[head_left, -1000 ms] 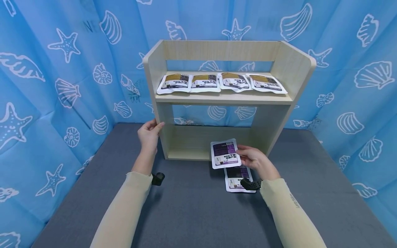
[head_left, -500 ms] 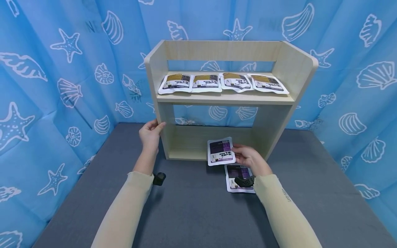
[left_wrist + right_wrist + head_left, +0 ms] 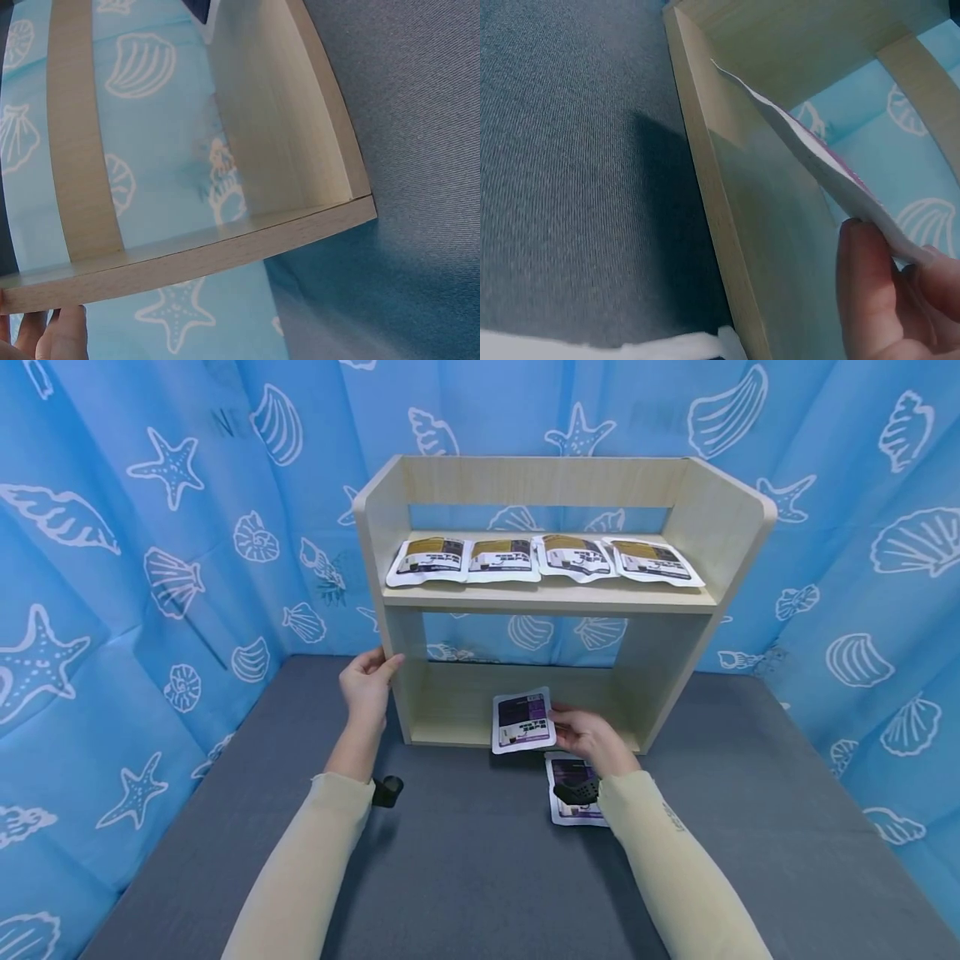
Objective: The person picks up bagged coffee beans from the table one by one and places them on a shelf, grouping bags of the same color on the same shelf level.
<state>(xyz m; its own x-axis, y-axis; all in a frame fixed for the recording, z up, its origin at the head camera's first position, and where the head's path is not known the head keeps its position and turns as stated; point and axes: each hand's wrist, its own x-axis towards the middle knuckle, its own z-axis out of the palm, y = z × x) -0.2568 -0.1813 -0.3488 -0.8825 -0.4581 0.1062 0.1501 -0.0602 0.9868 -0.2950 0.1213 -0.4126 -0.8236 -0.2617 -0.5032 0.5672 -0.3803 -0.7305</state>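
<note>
My right hand (image 3: 590,737) pinches a purple-and-white pouch (image 3: 523,720) by its right edge, at the front of the lower shelf. In the right wrist view the pouch (image 3: 817,157) is seen nearly edge-on, tilted above the shelf board, with fingers and thumb on either side. My left hand (image 3: 367,687) grips the front edge of the left side panel of a pale wooden shelf unit (image 3: 547,602); in the left wrist view its fingers (image 3: 69,334) lie against that panel. A second purple pouch (image 3: 573,777) lies on the table, partly covered by the right wrist.
Several yellow-and-white pouches (image 3: 502,560) lie in a row on the upper shelf. The unit stands on a dark grey table (image 3: 465,860). Behind it and at both sides hangs a blue curtain (image 3: 187,568) with white shell prints.
The right hand has carried the purple pouch left and slightly up, towards the lower shelf. The left hand keeps its hold on the side panel. The view has shifted a little.
</note>
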